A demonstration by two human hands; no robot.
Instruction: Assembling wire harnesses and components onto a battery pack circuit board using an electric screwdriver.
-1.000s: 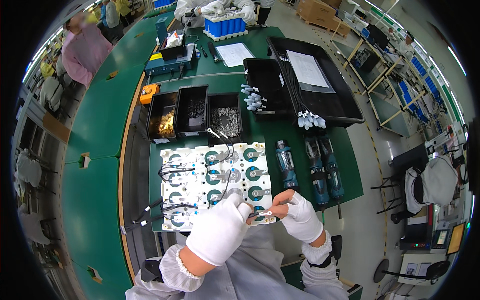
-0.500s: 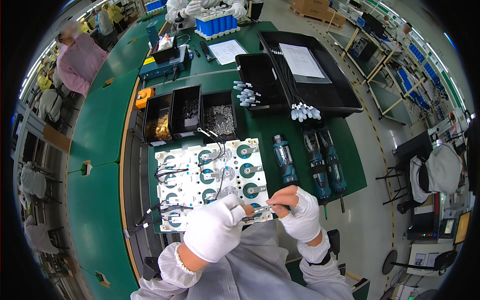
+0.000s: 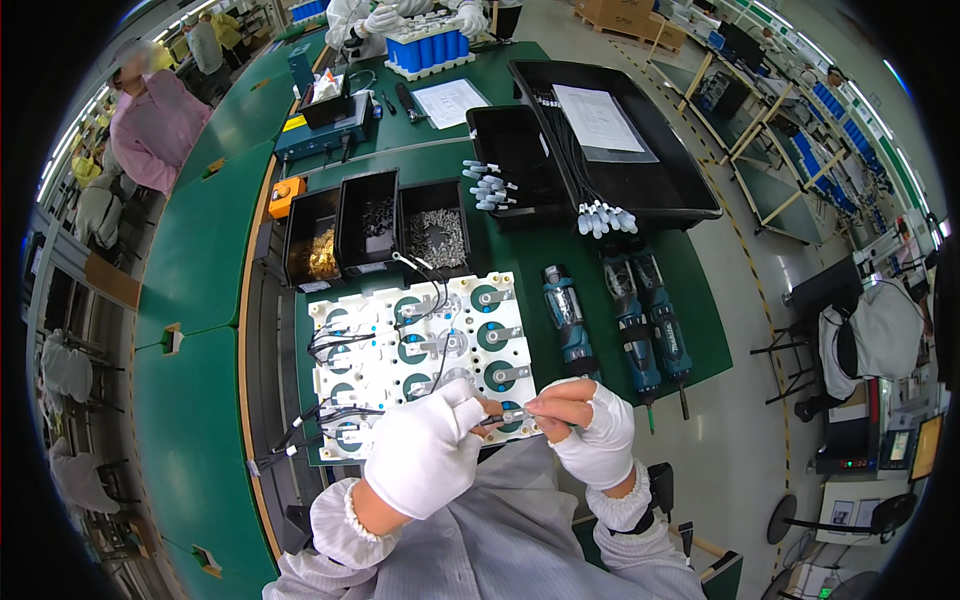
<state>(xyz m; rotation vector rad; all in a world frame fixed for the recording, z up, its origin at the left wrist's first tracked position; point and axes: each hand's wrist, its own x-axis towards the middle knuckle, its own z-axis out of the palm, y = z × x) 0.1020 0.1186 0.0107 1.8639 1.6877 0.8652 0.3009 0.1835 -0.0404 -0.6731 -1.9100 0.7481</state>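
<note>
A white battery module tray (image 3: 350, 385) with round teal-ringed cells and metal connecting tabs lies in front of me. Over its near right corner, my left hand (image 3: 425, 450), in a white fingerless glove, pinches what looks like a black wire (image 3: 491, 421) with a small metal end. My right hand (image 3: 592, 432), gloved the same way, has its thumb and fingers closed together just right of that metal end. Whatever is between those fingertips is too small to name. Several black wires (image 3: 345, 342) with pale connectors run across the tray and off its left side.
Beyond the tray stand black bins with brass parts (image 3: 322, 255), dark parts (image 3: 378, 222) and silver screws (image 3: 437, 238). Cordless screwdrivers (image 3: 570, 322) lie to the right. A large black tray (image 3: 680, 190) holds cables and paper. Across the bench, a gloved person handles a blue cell pack (image 3: 430, 50).
My right hand has shifted slightly left, its fingertips now closer to my left ones. The wire's metal end shows more plainly between both hands. The view has moved a little.
</note>
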